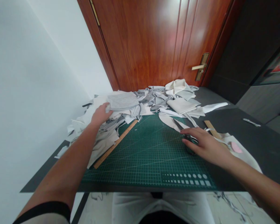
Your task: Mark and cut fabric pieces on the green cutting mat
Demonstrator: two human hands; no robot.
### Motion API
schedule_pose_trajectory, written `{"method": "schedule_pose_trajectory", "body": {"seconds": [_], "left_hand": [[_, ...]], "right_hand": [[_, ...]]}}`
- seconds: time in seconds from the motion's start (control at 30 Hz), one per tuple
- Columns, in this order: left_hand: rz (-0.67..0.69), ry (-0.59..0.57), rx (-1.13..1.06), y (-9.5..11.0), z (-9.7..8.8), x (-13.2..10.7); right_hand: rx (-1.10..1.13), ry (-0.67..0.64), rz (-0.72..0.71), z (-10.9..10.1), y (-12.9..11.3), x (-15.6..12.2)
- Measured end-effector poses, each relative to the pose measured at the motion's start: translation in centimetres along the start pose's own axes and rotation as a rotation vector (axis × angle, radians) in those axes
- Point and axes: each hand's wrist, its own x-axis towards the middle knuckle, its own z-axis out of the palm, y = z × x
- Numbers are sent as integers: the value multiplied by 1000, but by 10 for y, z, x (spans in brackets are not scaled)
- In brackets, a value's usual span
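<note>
My left hand (101,115) reaches into the heap of cloth at the back left. Its thumb and fingers close on the edge of a light grey cloth piece (123,100), which lies on top of white and grey scraps. At the right of the green cutting mat (149,149), my right hand (200,143) has its thumb and fingers around the dark handles of a pair of scissors (178,125). The blades point away to the upper left, over a pale cut piece of cloth (168,121). Part of the handles is hidden by the hand.
A wooden ruler (121,138) lies slantwise along the mat's left side; another ruler (211,129) is partly covered at the right. Folded cream cloth (182,105) tops the back heap. Pink chalk (236,147) rests on pale cloth at the right. A wooden door (144,43) stands behind.
</note>
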Motion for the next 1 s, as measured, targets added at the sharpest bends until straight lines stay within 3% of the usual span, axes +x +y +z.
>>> {"method": "schedule_pose_trajectory", "body": {"seconds": [0.2,0.47,0.6,0.77,1.0], "left_hand": [[84,-30,-66,18,-5,7],[-40,92,-137,23,-18,13],[-47,-6,-175,24,-23,11],[-81,-98,-146,29,-16,2],[-258,45,-23,41,0,9]], "right_hand": [[39,-9,40,2,-4,-13],[73,-19,37,9,0,-30],[83,-29,52,10,2,-33],[100,-23,70,13,-1,-35],[95,-32,102,14,-2,-43]]}}
